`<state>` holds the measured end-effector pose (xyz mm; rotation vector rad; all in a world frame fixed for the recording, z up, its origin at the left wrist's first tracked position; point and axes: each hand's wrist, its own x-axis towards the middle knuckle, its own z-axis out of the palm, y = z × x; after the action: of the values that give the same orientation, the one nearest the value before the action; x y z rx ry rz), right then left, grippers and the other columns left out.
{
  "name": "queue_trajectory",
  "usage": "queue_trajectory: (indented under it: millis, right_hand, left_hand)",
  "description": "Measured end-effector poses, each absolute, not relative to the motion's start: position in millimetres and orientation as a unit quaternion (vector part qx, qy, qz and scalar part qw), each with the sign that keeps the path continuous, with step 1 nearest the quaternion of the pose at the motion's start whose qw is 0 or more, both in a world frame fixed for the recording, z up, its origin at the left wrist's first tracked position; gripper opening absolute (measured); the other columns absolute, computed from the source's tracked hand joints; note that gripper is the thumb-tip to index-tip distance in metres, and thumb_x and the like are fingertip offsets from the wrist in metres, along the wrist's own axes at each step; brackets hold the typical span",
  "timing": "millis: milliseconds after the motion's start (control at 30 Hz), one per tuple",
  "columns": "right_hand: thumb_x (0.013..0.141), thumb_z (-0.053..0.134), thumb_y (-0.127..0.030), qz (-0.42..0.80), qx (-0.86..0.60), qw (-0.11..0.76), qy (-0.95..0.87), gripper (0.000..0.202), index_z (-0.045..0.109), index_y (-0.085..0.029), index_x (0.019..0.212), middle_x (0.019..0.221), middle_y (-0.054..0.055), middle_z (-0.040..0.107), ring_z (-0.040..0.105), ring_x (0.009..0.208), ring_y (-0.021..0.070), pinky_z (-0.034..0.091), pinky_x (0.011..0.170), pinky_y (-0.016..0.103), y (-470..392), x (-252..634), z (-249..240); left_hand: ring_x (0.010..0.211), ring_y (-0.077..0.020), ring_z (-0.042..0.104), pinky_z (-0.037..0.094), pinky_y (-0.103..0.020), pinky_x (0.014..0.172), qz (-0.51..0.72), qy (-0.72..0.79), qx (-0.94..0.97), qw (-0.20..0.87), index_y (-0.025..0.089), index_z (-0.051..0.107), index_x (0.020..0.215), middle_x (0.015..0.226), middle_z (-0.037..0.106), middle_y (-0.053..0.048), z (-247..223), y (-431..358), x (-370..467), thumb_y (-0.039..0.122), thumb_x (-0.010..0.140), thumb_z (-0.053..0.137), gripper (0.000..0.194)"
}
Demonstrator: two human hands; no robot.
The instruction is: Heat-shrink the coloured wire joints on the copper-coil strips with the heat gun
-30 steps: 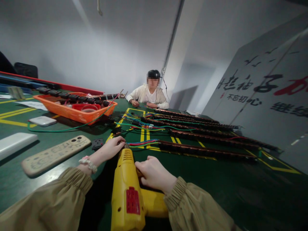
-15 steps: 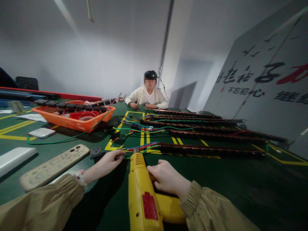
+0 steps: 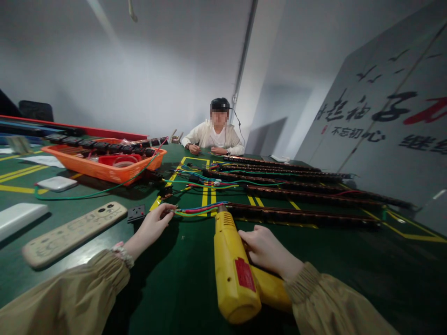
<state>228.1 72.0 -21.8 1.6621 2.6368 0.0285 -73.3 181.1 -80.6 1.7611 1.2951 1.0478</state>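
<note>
My right hand [image 3: 270, 249] is wrapped round the handle of a yellow heat gun [image 3: 232, 260]. The gun's metal nozzle is at the coloured wires [image 3: 199, 209], near where they enter the nearest long dark strip [image 3: 300, 216]. Pinched between the fingers of my left hand [image 3: 153, 228] are the left ends of these red, blue and green wires. A black socket piece [image 3: 136, 213] lies just left of my left hand.
An orange basket [image 3: 104, 173] holding parts stands at the left. Nearer are a patterned phone case [image 3: 75, 235], a white box [image 3: 21, 218] and a small white device [image 3: 57, 184]. More wired strips [image 3: 314, 197] lie beyond. Across the table sits a person [image 3: 216, 132].
The heat gun and my right hand have moved right, bringing the nozzle along the wires towards the strip. My left hand has shifted slightly left and up in view.
</note>
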Motion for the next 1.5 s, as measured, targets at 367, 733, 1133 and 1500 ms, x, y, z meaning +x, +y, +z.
queue_trajectory:
  millis: [367,733,1133,1500]
  right_hand:
    - [0.077,0.048,-0.011,0.021,0.558,0.011,0.83,0.011,0.056,-0.016,0.082,0.074,0.003,0.064,0.054,0.066,0.0154,0.027,0.067,0.027,71.2,234.4,-23.8]
    - [0.08,0.046,-0.01,0.016,0.559,0.004,0.829,0.014,0.057,-0.016,0.086,0.078,0.005,0.066,0.059,0.073,0.0185,0.03,0.074,0.03,73.4,235.2,-27.6]
    - [0.081,0.043,-0.01,0.016,0.56,0.024,0.828,0.016,0.057,-0.016,0.086,0.081,0.005,0.066,0.058,0.071,0.0168,0.029,0.071,0.029,67.1,220.3,-20.2]
    - [0.074,0.049,-0.013,0.034,0.517,0.044,0.854,0.01,0.054,-0.016,0.082,0.076,0.004,0.065,0.058,0.07,0.0168,0.029,0.072,0.028,74.1,177.7,-19.9]
  left_hand:
    - [0.075,-0.0175,0.057,0.046,-0.026,0.058,0.42,0.487,0.668,0.375,0.013,0.062,0.098,0.081,0.06,-0.006,-77.5,179.2,-72.1,0.049,0.074,0.047,0.046]
    - [0.07,-0.017,0.056,0.043,-0.025,0.053,0.418,0.478,0.669,0.386,0.015,0.064,0.092,0.079,0.061,-0.006,-78.0,184.1,-69.0,0.046,0.075,0.046,0.04]
    - [0.065,-0.0157,0.056,0.043,-0.026,0.054,0.434,0.466,0.671,0.38,0.017,0.062,0.09,0.075,0.061,-0.004,-80.4,182.3,-70.7,0.045,0.076,0.045,0.036]
    - [0.066,-0.0148,0.057,0.046,-0.025,0.053,0.468,0.489,0.607,0.417,0.011,0.06,0.093,0.078,0.063,-0.006,-76.1,184.4,-69.6,0.048,0.062,0.053,0.048]
